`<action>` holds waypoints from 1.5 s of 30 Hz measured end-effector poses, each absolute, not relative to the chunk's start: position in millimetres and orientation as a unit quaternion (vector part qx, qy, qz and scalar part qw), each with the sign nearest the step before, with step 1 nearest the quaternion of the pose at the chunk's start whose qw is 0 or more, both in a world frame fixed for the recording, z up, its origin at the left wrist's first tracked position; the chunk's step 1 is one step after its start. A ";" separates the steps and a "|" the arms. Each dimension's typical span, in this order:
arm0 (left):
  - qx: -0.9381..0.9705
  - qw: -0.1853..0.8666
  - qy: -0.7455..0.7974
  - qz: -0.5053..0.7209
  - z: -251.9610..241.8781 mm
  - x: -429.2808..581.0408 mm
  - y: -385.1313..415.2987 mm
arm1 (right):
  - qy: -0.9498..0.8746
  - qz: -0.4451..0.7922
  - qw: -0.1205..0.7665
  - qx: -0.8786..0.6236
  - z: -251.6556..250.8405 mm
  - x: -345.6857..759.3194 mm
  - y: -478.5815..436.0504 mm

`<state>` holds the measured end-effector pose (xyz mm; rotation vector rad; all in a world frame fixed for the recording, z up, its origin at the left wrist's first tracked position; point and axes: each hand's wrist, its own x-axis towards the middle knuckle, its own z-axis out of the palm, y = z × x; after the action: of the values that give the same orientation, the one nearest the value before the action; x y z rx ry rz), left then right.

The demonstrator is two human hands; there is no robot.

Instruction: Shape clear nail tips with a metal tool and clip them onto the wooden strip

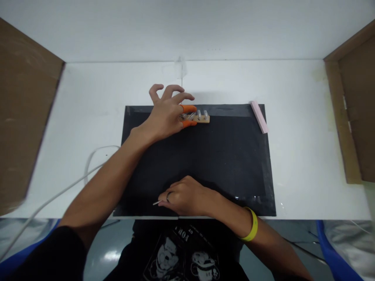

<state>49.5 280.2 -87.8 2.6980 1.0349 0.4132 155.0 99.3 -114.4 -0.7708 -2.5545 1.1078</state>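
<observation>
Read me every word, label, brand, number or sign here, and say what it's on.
"FOR", then an unclear mark: black shirt.
Two letters beside it, perhaps "OT" or "TO": same shirt.
Small print on the shirt: too small to read.
Faint marks on the back wall: too small to read.

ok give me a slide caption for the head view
Left hand, in orange finger cots, steadies a wooden holder of clear pieces; right hand holds a thin pale rod.

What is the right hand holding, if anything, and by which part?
The right hand holds a white stick; one end sticks out, the gripped part is hidden.
</observation>
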 end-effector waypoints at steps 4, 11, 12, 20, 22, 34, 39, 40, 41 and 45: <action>0.924 0.094 0.341 0.145 -89.8 48.2 282.4 | -0.877 0.380 0.133 -0.263 -115.4 155.6 98.6; 0.925 0.074 0.343 0.148 -90.7 46.8 283.4 | -0.879 0.370 0.148 -0.261 -118.2 155.4 95.5; 0.925 0.074 0.344 0.146 -90.5 46.9 283.2 | -0.879 0.369 0.150 -0.262 -118.3 155.4 95.3; 0.926 0.074 0.346 0.131 -88.3 46.9 282.9 | -0.880 0.363 0.156 -0.263 -120.0 154.9 94.3; 0.926 0.069 0.349 0.129 -86.8 46.9 282.5 | -0.880 0.364 0.157 -0.263 -121.0 154.8 94.1; 0.929 0.073 0.344 0.117 -84.1 66.3 281.7 | -0.880 0.362 0.171 -0.254 -122.5 153.9 93.9; 0.925 0.078 0.353 0.119 -84.3 73.6 281.2 | -0.879 0.372 0.162 -0.251 -123.0 153.0 94.8; 0.926 0.071 0.350 0.122 -84.6 73.7 279.9 | -0.879 0.374 0.158 -0.251 -123.2 152.7 94.8; 0.927 0.063 0.348 0.125 -85.1 73.7 278.5 | -0.878 0.377 0.155 -0.250 -123.2 152.5 94.7; 0.928 0.032 0.344 0.137 -87.4 74.2 270.7 | -0.877 0.386 0.144 -0.247 -121.9 151.5 95.1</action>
<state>74.2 270.7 -87.4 2.8590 1.0583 0.4231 151.5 95.1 -121.9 -0.7131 -2.5282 1.1114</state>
